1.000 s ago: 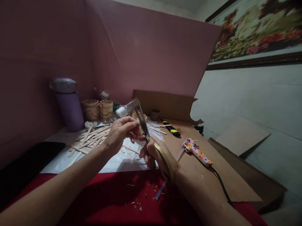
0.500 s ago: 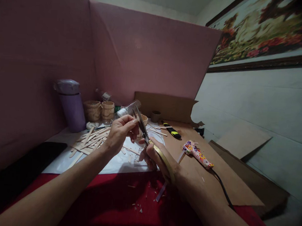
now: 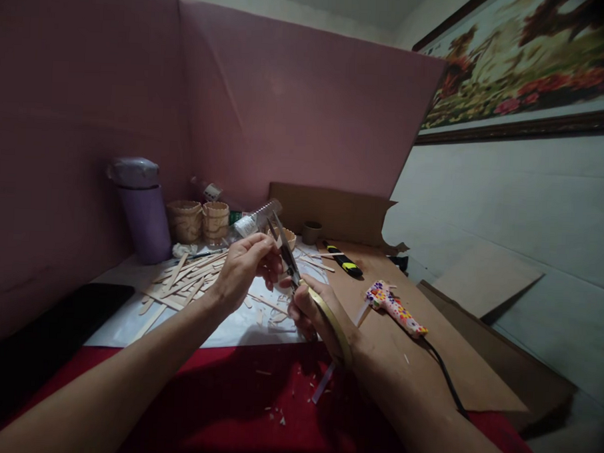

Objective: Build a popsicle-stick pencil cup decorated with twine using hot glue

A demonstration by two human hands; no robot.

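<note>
My right hand (image 3: 323,317) grips a pair of scissors (image 3: 285,252) by their gold handles, blades pointing up and away. My left hand (image 3: 245,267) is pinched shut beside the blades on a small piece that I cannot make out. Both hands hover above a white sheet (image 3: 122,319) strewn with several wooden craft sticks (image 3: 179,281). Small wood chips (image 3: 274,412) lie on the red cloth (image 3: 224,397) below my hands.
A purple flask (image 3: 140,209) and two small stick-built cups (image 3: 199,221) stand at the back left, with a lying bottle (image 3: 255,218) beside them. A patterned glue gun (image 3: 396,309) and a black-yellow knife (image 3: 343,258) lie on brown cardboard (image 3: 426,352) to the right. A black object (image 3: 41,335) lies at left.
The scissor blades have closed somewhat and my right hand has tightened on the handles. My left hand stays pinched beside the blades.
</note>
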